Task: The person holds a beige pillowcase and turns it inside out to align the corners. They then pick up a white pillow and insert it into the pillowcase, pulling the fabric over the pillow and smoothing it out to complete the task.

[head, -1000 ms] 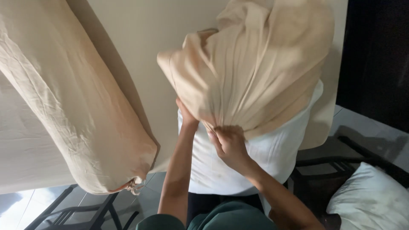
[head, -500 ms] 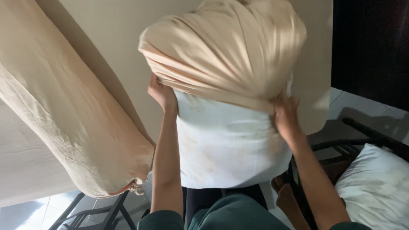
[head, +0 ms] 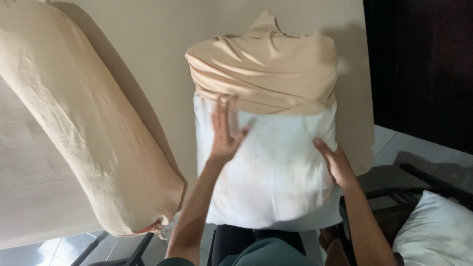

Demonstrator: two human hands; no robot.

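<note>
White pillow (head: 271,172) stands upright at bed (head: 148,44) edge, w/ beige pillowcase (head: 263,76) bunched over its top half only; lower half bare. Left hand (head: 225,130) lies flat on pillow front, fingers spread apart, just below pillowcase hem, gripping nothing. Right hand (head: 335,162) presses pillow's right side, fingers together, thumb on front. Beige bolster (head: 84,123) lies diagonally on bed, well left. Second white pillow (head: 436,229) sits bottom right, near dark frame (head: 419,184).
</note>
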